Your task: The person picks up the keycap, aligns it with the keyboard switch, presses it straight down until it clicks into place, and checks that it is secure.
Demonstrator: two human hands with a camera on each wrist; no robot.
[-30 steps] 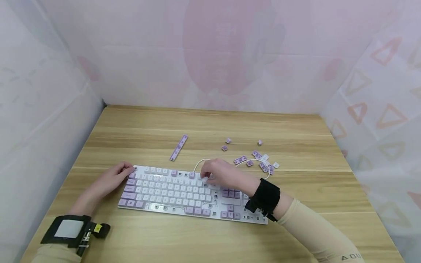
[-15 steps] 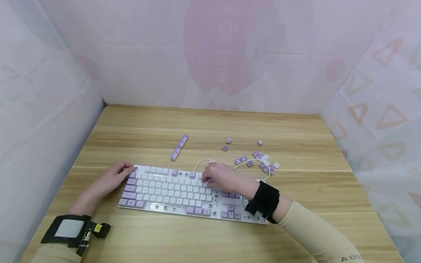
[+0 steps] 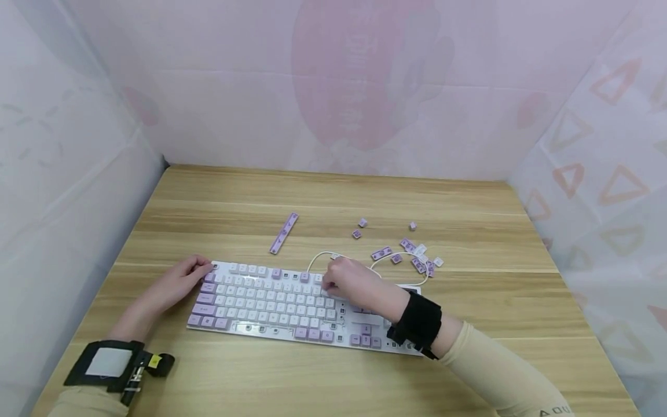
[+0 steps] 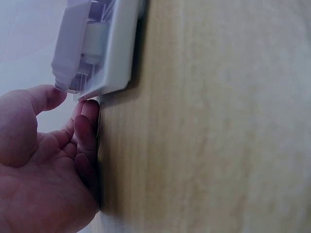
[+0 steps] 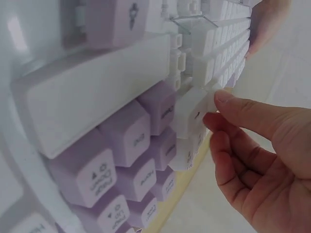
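A white and purple keyboard (image 3: 285, 333) lies on the wooden table, with bare switches where several keycaps are off. My left hand (image 3: 179, 280) holds its far left corner; in the left wrist view the thumb (image 4: 50, 96) meets the upper side and the fingertips are at the lower edge. Over the upper right part of the keys is my right hand (image 3: 354, 282). Its thumb and index finger pinch a small white keycap (image 5: 212, 101) beside the large white keycap (image 5: 190, 114) with an arrow mark. Purple navigation keycaps (image 5: 125, 136) stand close to that hand.
A long purple keycap (image 3: 283, 233) lies behind the keyboard. Loose purple and white keycaps (image 3: 418, 265) are scattered at the back right, near the looping white cable (image 3: 318, 255). Two small purple keycaps (image 3: 356, 234) lie farther left. Printed fabric walls (image 3: 344, 87) enclose the table.
My right hand has shifted very slightly right over the keys, and the white keycap at its fingertips is now hidden in the head view. My left hand stays at the corner.
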